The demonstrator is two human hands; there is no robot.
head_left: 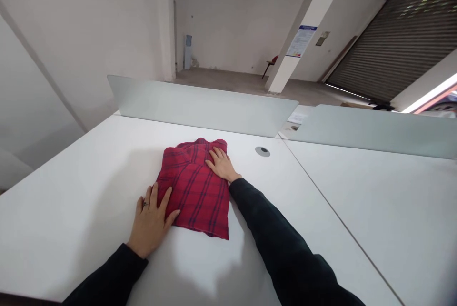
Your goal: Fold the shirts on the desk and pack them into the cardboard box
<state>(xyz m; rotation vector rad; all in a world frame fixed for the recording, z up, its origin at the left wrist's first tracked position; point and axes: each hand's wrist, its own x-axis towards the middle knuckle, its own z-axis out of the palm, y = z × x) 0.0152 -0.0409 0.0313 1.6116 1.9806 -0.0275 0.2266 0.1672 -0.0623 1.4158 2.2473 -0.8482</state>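
A red plaid shirt with dark checks lies folded into a compact shape on the white desk. At its near left edge rests my left hand, fingers spread, a ring on one finger; the fingertips touch the cloth. My right hand lies flat on the upper right part of the shirt, fingers stretched out over the fabric. Neither hand grips the cloth. The shirt's underside is hidden.
Frosted divider panels stand along the desk's far edge. A grommet sits in the desktop right of the shirt, and a seam separates it from a second desktop. Beyond are a pillar and a roller shutter.
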